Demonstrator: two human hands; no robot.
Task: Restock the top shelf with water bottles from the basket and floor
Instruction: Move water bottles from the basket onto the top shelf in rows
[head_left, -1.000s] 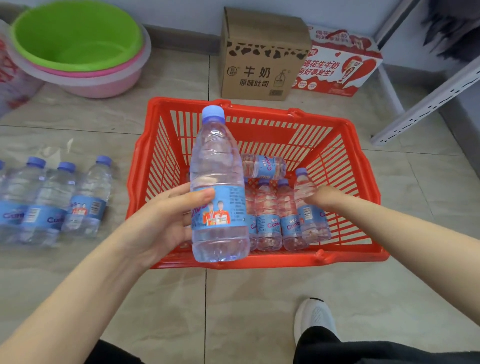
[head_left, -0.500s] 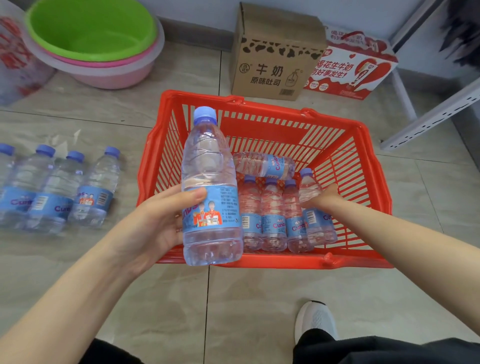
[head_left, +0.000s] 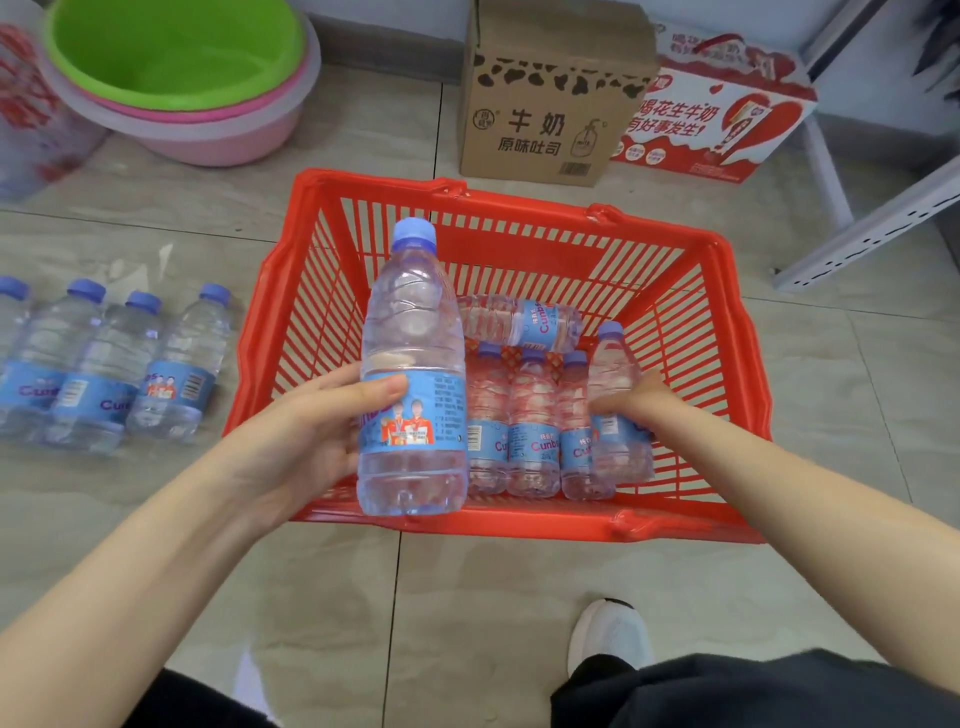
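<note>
My left hand (head_left: 306, 431) grips a clear water bottle (head_left: 410, 332) with a blue cap and blue label, held upright above the near left part of the red plastic basket (head_left: 519, 519). Inside the basket my right hand (head_left: 639, 402) grips another water bottle (head_left: 615, 374) at the right end of a row and tilts it up. Three more bottles (head_left: 530, 426) lie side by side beside it, and one bottle (head_left: 519, 322) lies crosswise behind them. Several bottles (head_left: 104, 374) lie in a row on the floor to the left.
Stacked green and pink basins (head_left: 176, 78) sit at the back left. A brown cardboard box (head_left: 550, 104) and a red and white carton (head_left: 722, 119) stand behind the basket. A white metal shelf frame (head_left: 862, 228) runs along the right. My white shoe (head_left: 608, 634) is near the bottom.
My right hand has closed round the rightmost bottle in the basket and raised its capped end. The left hand keeps its bottle upright. The view has shifted slightly.
</note>
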